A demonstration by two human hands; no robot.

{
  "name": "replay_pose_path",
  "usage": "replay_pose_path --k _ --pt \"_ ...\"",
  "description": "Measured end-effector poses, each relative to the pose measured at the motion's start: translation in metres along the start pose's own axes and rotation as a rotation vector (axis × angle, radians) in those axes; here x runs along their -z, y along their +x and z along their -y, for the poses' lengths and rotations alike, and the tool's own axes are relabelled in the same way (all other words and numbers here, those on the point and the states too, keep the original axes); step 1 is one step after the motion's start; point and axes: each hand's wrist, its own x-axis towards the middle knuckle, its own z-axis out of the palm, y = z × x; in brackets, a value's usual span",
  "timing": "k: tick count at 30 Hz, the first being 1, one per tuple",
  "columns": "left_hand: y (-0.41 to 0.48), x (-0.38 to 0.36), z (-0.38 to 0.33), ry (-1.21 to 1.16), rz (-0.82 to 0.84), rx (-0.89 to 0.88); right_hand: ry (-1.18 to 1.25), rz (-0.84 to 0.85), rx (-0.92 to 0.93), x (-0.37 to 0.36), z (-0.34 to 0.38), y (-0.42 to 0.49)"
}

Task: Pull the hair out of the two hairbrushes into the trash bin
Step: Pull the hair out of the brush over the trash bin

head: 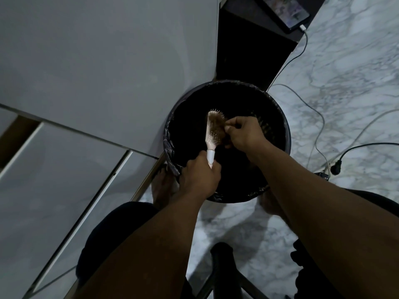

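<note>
Hairbrush [212,131], pinkish with a white band on the handle, is up over the mouth of the trash bin [280,126], no brand or writing readable on it or anything else. Left hand [199,176] is clenched around the handle at the brush's 6 o'clock end, sitting right above the bin's rim at about 7 o'clock. Right hand [245,132] is at the brush's 3 o'clock side, fingertips pinched into the brownish hair [213,124] matted in the bristles, so it's grasping the hair, touching the brush head. Bristles face toward 3 o'clock, brush head points to 12. The bin is round, lined with a black bag [167,145], too dark inside to see what's in there. A white cabinet [97,61] presses against the bin from 9 to 11 o'clock, a dark unit [248,50] sits at 12 with a phone [285,9] on top, plugged in. Open marble floor [345,72] runs from 1 to 4 o'clock, with loose cables [317,117] and a black plug [335,169] lying near the bin at 4 o'clock.
</note>
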Motion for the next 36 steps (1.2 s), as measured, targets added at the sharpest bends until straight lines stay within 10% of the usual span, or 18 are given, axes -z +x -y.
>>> replay_pose_path --k 12,25,36 --pt "-0.001 0.002 0.0 0.041 -0.009 -0.054 -0.182 0.023 0.229 -0.002 0.007 -0.014" --pt "-0.001 0.003 -0.002 0.065 -0.034 -0.053 0.367 -0.203 -0.193 0.005 0.008 0.0" --pt "-0.003 0.002 -0.002 0.122 -0.004 -0.109 -0.046 -0.18 0.167 0.005 0.013 -0.011"
